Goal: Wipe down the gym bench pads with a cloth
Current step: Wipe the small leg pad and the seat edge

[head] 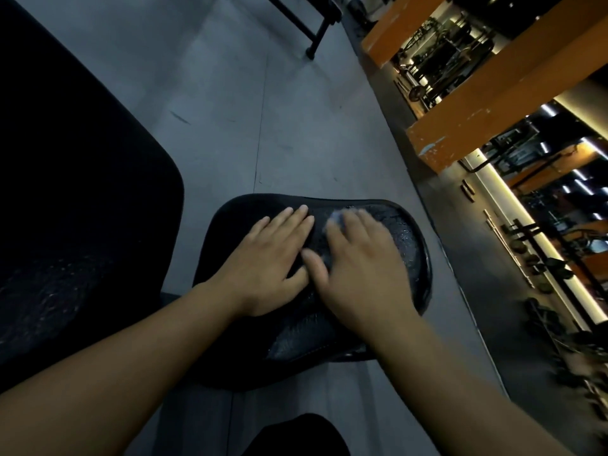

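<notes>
Left hand: the left hand [266,268] lies palm down on the left half of the seat pad, fingers straight and close together, pointing at the far edge; it holds nothing and the thumb tucks in toward the other hand.
Right hand: the right hand [358,268] lies palm down just beside it, fingers stretched out over the cloth and pressing it flat rather than gripping it; the hand is blurred, so finer finger detail cannot be told.
Contact between hands: the two thumbs meet near the middle of the pad.
Cloth: a pale cloth [334,222] is under the right fingers, toward the far edge of the pad, with only a small bunch showing between the two hands.
Seat pad: a small black seat pad [408,245] with rounded corners carries both hands; its surface glistens along the right edge and at the near edge below the wrists.
Back pad: a larger black back pad [82,192] fills the left side, apart from the seat pad, with faint speckles on its near part.
Floor: grey floor [263,110] runs beneath and beyond both pads.
Far side: a black metal frame [316,31] stands on the floor at the top.
Right side: orange beams [493,93] cross a lit area of gym gear, with a row of dumbbells [543,268] below them.
</notes>
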Demonstrator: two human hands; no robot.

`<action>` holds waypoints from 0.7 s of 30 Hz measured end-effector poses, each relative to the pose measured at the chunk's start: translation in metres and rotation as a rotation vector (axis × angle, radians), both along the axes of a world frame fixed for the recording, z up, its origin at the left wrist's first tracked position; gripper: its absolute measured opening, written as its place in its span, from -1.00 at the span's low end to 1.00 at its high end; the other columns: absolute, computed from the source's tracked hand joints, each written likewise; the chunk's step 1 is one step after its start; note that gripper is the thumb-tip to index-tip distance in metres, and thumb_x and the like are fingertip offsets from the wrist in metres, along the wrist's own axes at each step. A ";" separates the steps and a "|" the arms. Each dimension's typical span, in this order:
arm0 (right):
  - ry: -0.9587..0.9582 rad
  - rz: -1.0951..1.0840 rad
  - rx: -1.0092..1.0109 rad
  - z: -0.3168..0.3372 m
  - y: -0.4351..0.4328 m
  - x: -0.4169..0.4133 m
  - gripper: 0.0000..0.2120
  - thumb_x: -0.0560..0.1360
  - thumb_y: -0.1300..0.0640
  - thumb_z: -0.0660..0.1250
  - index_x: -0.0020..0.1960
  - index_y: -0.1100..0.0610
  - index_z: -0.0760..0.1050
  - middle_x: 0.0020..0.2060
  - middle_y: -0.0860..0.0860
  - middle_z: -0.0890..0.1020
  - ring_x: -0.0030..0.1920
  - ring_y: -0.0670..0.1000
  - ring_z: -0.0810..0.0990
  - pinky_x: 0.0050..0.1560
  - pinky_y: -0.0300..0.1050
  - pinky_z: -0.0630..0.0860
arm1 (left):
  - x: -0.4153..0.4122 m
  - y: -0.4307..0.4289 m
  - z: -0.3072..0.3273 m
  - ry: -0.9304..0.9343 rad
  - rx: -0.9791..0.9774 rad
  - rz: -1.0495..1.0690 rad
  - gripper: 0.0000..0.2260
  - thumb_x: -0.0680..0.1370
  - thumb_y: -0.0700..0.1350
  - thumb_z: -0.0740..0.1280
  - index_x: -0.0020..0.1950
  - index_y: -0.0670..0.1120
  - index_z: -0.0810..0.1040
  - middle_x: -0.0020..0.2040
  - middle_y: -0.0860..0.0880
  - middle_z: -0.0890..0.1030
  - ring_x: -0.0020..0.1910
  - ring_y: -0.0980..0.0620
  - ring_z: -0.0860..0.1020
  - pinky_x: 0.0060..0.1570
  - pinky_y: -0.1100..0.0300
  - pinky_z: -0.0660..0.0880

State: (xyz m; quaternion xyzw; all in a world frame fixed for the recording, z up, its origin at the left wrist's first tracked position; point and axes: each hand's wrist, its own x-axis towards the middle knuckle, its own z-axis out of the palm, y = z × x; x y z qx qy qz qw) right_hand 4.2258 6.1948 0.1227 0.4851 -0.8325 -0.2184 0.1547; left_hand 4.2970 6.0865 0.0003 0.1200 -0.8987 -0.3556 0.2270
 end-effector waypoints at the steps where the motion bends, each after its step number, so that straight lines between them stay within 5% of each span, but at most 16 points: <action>1: -0.048 0.063 -0.001 0.003 0.020 0.005 -0.42 0.58 -0.17 0.03 0.41 0.16 0.43 0.40 0.14 0.44 0.46 0.15 0.33 0.47 0.07 0.26 | 0.000 0.001 0.002 -0.010 0.013 -0.003 -0.26 0.51 0.29 -0.20 0.65 -0.01 -0.09 0.64 0.05 -0.16 0.60 0.12 -0.22 0.57 -0.01 -0.15; 4: -0.032 0.103 -0.098 0.033 0.049 -0.020 -0.62 0.53 0.07 0.17 0.29 0.12 0.54 0.31 0.07 0.52 0.30 0.12 0.48 0.30 0.00 0.38 | -0.002 0.009 0.010 -0.048 0.048 -0.003 -0.26 0.49 0.29 -0.25 0.65 0.03 -0.13 0.64 0.04 -0.22 0.59 0.10 -0.27 0.57 -0.02 -0.20; 7: -0.126 -0.128 -0.399 0.040 0.017 -0.057 -0.67 0.56 0.10 0.19 0.30 0.08 0.52 0.27 0.07 0.52 0.19 0.13 0.51 0.11 -0.03 0.46 | -0.008 0.017 0.018 -0.060 0.079 0.041 -0.25 0.49 0.31 -0.27 0.65 0.04 -0.12 0.64 0.06 -0.21 0.59 0.11 -0.27 0.57 -0.01 -0.21; 13: -0.183 0.127 -0.455 0.005 0.079 -0.017 -0.57 0.57 0.04 0.19 0.41 0.14 0.44 0.40 0.06 0.44 0.46 0.06 0.32 0.49 -0.06 0.22 | -0.016 0.025 0.035 -0.034 0.071 0.022 -0.32 0.50 0.28 -0.24 0.63 0.18 -0.04 0.64 0.12 -0.13 0.60 0.12 -0.20 0.57 0.01 -0.16; 17: -0.531 -0.146 -0.984 0.017 0.064 -0.043 -0.63 0.59 0.04 0.18 0.36 0.08 0.50 0.29 -0.06 0.52 0.34 -0.08 0.45 0.24 -0.37 0.27 | -0.041 0.043 0.067 -0.019 0.045 -0.012 -0.41 0.56 0.22 -0.12 0.62 0.21 0.01 0.64 0.13 -0.09 0.60 0.14 -0.15 0.57 -0.05 -0.15; 21: -0.481 -0.091 -0.902 0.012 0.068 -0.033 -0.60 0.60 0.01 0.15 0.41 0.06 0.43 0.38 -0.05 0.45 0.38 -0.09 0.37 0.34 -0.24 0.30 | -0.054 0.053 0.079 -0.011 0.043 0.019 -0.39 0.55 0.23 -0.16 0.62 0.19 0.04 0.64 0.14 -0.05 0.60 0.14 -0.12 0.55 -0.09 -0.14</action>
